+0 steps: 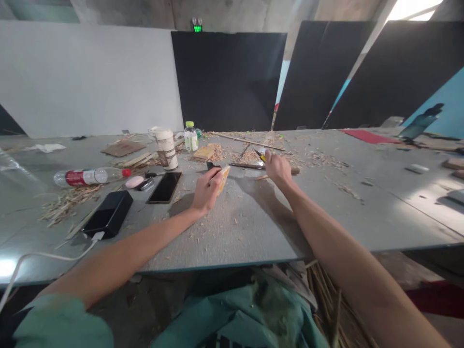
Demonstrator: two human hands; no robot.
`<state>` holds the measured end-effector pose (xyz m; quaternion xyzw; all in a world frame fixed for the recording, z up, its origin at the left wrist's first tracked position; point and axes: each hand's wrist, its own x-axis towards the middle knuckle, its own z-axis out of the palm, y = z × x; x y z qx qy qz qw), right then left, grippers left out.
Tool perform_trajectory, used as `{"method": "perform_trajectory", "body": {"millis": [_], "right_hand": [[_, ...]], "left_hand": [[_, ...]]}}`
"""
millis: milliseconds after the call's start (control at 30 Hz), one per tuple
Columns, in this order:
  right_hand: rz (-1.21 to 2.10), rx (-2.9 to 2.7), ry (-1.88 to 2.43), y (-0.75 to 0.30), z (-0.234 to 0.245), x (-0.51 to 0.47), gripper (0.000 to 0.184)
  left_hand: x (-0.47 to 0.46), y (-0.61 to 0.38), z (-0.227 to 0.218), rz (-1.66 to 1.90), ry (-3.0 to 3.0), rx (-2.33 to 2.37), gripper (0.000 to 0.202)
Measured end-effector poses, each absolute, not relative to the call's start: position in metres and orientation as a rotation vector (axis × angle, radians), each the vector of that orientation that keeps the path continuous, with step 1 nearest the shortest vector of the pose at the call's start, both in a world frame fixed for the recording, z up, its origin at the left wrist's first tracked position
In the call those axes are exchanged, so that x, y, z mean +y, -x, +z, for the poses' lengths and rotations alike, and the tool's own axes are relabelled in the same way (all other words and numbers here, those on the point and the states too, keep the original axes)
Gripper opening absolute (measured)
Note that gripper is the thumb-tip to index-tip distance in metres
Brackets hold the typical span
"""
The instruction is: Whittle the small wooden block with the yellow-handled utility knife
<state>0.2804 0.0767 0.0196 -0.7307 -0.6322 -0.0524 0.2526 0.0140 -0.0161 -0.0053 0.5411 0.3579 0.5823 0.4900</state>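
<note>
My left hand [207,191] is closed around a flat yellow piece [224,180], held tilted just above the grey table [221,237]. A small dark object [213,165] shows just behind its fingers. To the right, my right hand [278,168] grips a yellow-and-black utility knife [260,155], its front end pointing away to the left. Beneath that hand lies a long dark blade-like tool [248,166] with a brown handle end [295,170]. A thin wooden strip [261,177] is beside it. Fingers hide part of both held things.
On the left are a phone [165,187], a black power bank [108,215] with a white cable, a lying bottle [92,177] and a paper cup [166,149]. Behind stand a small bottle [190,137] and a yellow block [204,152] among wood shavings [250,154].
</note>
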Motion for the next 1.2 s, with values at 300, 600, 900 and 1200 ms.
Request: {"method": "perform_trajectory", "body": {"millis": [300,600,900,1200], "right_hand": [[0.106,-2.249,1.232,-0.230,0.020,0.054,0.042],[0.097,-2.203,1.370,-0.219,0.023,0.042,0.059],[-0.068,-2.253,1.531,-0.215,0.025,0.039,0.068],[-0.109,-2.005,1.919,-0.230,0.023,0.061,0.071]], "left_hand": [[0.005,0.001,0.000,1.628,-1.715,1.054,0.037],[0.006,-0.005,-0.004,1.544,-1.738,1.063,0.029],[0.004,-0.007,-0.003,1.393,-1.986,1.225,0.030],[-0.024,-0.006,0.017,1.454,-2.171,1.134,0.037]]}}
